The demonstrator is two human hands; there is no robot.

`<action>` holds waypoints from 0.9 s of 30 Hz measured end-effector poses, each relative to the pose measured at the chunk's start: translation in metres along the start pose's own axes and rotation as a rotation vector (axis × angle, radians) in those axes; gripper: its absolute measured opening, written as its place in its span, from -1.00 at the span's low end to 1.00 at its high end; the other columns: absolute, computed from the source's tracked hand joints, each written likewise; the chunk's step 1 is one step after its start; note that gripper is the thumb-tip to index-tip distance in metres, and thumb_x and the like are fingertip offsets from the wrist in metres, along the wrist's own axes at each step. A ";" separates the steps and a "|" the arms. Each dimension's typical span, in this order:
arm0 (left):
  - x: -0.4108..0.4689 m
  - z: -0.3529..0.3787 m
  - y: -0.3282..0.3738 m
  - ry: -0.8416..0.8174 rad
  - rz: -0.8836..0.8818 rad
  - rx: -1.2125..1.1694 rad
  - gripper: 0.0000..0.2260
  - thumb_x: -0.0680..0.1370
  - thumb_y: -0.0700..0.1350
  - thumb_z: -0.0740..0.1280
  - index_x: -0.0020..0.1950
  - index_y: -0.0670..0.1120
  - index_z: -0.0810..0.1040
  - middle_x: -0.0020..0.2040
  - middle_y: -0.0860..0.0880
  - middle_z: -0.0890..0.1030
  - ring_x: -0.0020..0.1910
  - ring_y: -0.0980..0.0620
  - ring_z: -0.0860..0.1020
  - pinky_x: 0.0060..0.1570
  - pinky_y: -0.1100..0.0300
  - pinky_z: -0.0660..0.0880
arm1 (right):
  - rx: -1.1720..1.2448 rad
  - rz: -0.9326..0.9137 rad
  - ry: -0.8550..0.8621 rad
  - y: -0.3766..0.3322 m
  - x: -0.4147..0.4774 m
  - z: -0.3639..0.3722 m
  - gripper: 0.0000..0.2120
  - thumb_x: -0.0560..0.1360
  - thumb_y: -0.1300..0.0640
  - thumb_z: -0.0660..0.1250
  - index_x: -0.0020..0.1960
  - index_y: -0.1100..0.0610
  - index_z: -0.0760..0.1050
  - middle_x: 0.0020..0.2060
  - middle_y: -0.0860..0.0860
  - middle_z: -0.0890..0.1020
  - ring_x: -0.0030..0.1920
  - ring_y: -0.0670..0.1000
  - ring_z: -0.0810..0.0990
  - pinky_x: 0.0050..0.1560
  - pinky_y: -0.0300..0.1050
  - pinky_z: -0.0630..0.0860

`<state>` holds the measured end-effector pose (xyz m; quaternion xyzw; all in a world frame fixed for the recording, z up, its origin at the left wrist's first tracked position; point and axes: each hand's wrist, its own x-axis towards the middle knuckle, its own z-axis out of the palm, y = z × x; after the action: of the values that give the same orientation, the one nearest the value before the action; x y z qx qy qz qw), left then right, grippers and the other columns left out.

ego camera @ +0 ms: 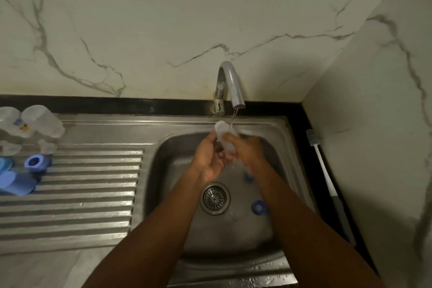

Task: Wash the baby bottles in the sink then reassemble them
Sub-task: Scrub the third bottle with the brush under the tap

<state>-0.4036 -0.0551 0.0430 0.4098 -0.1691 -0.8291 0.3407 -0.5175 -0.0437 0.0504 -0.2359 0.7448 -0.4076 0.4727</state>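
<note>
Both hands are over the stainless steel sink basin (161,184), under the tap. Left hand (207,159) and right hand (246,151) hold one clear plastic baby bottle (224,134). It is tilted, with its upper end poking out above the hands. Left fingers (211,139) curl round its lower part from the left, palm up. Right fingers (230,139) wrap over it from the right. Motion blur, so exact finger placement can't be read. A thin water stream (233,118) from the curved chrome tap (230,82) hits the bottle near its top end.

In the basin:
- round metal drain strainer (214,198) in the middle
- blue plastic screw ring (259,207) just right of it
- second blue piece (248,176), half hidden by the right forearm

The ribbed steel drainboard (81,194) is left of the basin, with parts at its far left end:
- two clear plastic containers (46,121), side by side at the back; bottles or caps, can't tell
- two clear soft teats (48,146) in front of them
- blue collar ring (36,162)
- larger blue cap (19,186), lying at the frame edge

A white-handled bottle brush with grey head (324,167) lies on the black worktop (117,105) strip right of the sink, along the white marble-look wall (163,18).
</note>
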 end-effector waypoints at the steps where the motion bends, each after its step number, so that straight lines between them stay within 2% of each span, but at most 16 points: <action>1: -0.003 0.001 -0.001 0.002 0.015 0.081 -0.56 0.67 0.12 0.14 0.32 -0.18 0.53 0.16 -0.21 0.63 -0.10 -0.08 0.62 -0.10 0.05 0.52 | 0.063 0.046 -0.085 0.009 -0.009 0.000 -0.62 0.42 0.00 0.51 0.11 0.19 0.54 -0.05 0.10 0.69 -0.10 0.06 0.71 -0.11 -0.09 0.67; 2: -0.007 0.002 -0.004 0.018 0.034 0.175 -0.58 0.68 0.13 0.13 0.31 -0.14 0.55 0.15 -0.17 0.66 -0.05 -0.10 0.66 -0.09 0.03 0.56 | 0.069 0.044 -0.130 0.017 -0.018 -0.002 -0.67 0.43 0.05 0.50 0.11 0.17 0.53 -0.04 0.08 0.68 -0.07 0.05 0.70 -0.06 -0.07 0.67; 4: -0.014 0.001 -0.011 0.062 0.074 0.309 -0.63 0.68 0.14 0.12 0.26 -0.04 0.58 0.11 -0.09 0.70 0.10 -0.09 0.65 0.06 -0.02 0.57 | -0.023 -0.053 -0.153 0.027 -0.024 -0.002 -0.67 0.44 0.11 0.48 0.17 0.07 0.49 0.00 0.01 0.66 -0.01 0.00 0.66 0.01 -0.07 0.64; 7: -0.025 0.003 -0.013 0.090 0.171 0.455 -0.66 0.70 0.13 0.07 0.23 0.06 0.58 0.12 0.02 0.70 0.15 0.04 0.63 0.11 0.09 0.50 | -0.154 -0.266 -0.181 0.034 -0.013 0.000 -0.74 0.48 0.17 0.45 0.09 -0.09 0.51 -0.06 -0.07 0.66 -0.04 -0.09 0.64 -0.02 -0.14 0.61; 9: -0.033 0.006 -0.014 0.073 0.225 0.516 -0.66 0.71 0.13 0.05 0.26 0.08 0.56 0.19 0.06 0.66 0.20 0.10 0.59 0.15 0.14 0.49 | -0.316 -0.338 -0.088 0.039 -0.004 0.003 -0.80 0.48 0.11 0.45 0.01 -0.11 0.49 -0.11 -0.08 0.65 -0.08 -0.09 0.64 -0.07 -0.14 0.61; 11: -0.039 0.008 -0.015 0.083 0.268 0.565 -0.65 0.71 0.13 0.04 0.32 0.07 0.53 0.23 0.07 0.61 0.17 0.15 0.56 0.11 0.20 0.48 | -0.463 -0.404 -0.032 0.046 0.006 0.009 -0.72 0.43 0.06 0.49 0.09 -0.06 0.50 -0.05 -0.10 0.64 -0.03 -0.09 0.63 -0.04 -0.15 0.60; 14: -0.047 0.010 -0.016 0.141 0.316 0.642 -0.61 0.70 0.16 0.03 0.40 0.07 0.46 0.30 0.05 0.53 0.23 0.12 0.47 0.19 0.11 0.37 | -0.414 -0.413 0.063 0.040 0.011 0.012 -0.61 0.41 0.08 0.50 0.18 -0.01 0.46 0.00 -0.08 0.62 0.00 -0.05 0.63 -0.08 -0.15 0.60; 16: -0.053 0.009 -0.017 0.194 0.325 0.660 -0.59 0.70 0.15 0.03 0.45 0.03 0.43 0.32 0.02 0.52 0.26 0.09 0.47 0.24 0.07 0.34 | -0.446 -0.455 0.026 0.037 0.012 0.012 -0.60 0.43 0.15 0.48 0.20 0.00 0.43 0.00 -0.08 0.61 -0.02 -0.05 0.62 -0.13 -0.20 0.59; 18: -0.060 0.008 -0.021 0.236 0.318 0.665 -0.57 0.70 0.17 0.04 0.49 0.03 0.39 0.41 0.00 0.47 0.40 -0.01 0.41 0.35 0.00 0.33 | -0.451 -0.458 0.043 0.043 0.011 0.013 -0.56 0.44 0.19 0.48 0.25 0.02 0.41 0.04 -0.08 0.57 0.01 -0.06 0.58 -0.11 -0.25 0.54; 19: -0.064 0.007 -0.024 0.254 0.324 0.660 -0.56 0.70 0.17 0.04 0.50 0.03 0.37 0.44 -0.01 0.44 0.45 -0.03 0.36 0.40 -0.04 0.30 | -0.462 -0.462 0.062 0.046 0.011 0.012 -0.53 0.44 0.17 0.48 0.28 0.02 0.39 0.08 -0.05 0.57 0.05 -0.03 0.58 -0.05 -0.21 0.56; 21: -0.071 0.010 -0.028 0.260 0.344 0.659 -0.63 0.71 0.14 0.04 0.44 0.08 0.41 0.34 0.05 0.48 0.38 0.02 0.38 0.38 0.01 0.30 | -0.557 -0.515 0.029 0.052 0.010 0.012 -0.50 0.44 0.16 0.48 0.31 0.00 0.36 0.14 -0.02 0.56 0.13 0.01 0.58 0.06 -0.11 0.58; 23: -0.079 0.015 -0.029 0.272 0.370 0.673 -0.65 0.71 0.12 0.04 0.43 0.09 0.42 0.26 0.10 0.46 0.28 0.10 0.37 0.33 0.04 0.30 | -0.509 -0.508 0.008 0.049 0.007 0.009 -0.47 0.43 0.18 0.49 0.32 0.01 0.38 0.14 -0.03 0.56 0.12 0.01 0.58 0.04 -0.09 0.59; 25: -0.083 0.017 -0.030 0.297 0.379 0.697 -0.62 0.71 0.12 0.05 0.47 0.03 0.40 0.30 0.07 0.45 0.28 0.09 0.37 0.32 0.06 0.31 | -0.512 -0.463 -0.051 0.043 0.008 0.007 -0.48 0.37 0.15 0.53 0.28 0.03 0.44 0.11 0.00 0.61 0.09 0.06 0.61 0.02 0.00 0.62; 27: -0.083 0.018 -0.032 0.329 0.364 0.733 -0.56 0.70 0.14 0.08 0.52 -0.03 0.34 0.41 0.00 0.43 0.39 -0.01 0.39 0.33 0.05 0.32 | -0.472 -0.386 -0.124 0.038 0.009 0.002 -0.55 0.36 0.05 0.51 0.21 0.04 0.49 0.05 0.03 0.64 0.04 0.08 0.65 -0.09 -0.02 0.64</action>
<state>-0.3955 0.0261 0.0830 0.5939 -0.4650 -0.5644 0.3355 -0.5185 -0.0303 0.0141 -0.5008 0.7302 -0.2902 0.3631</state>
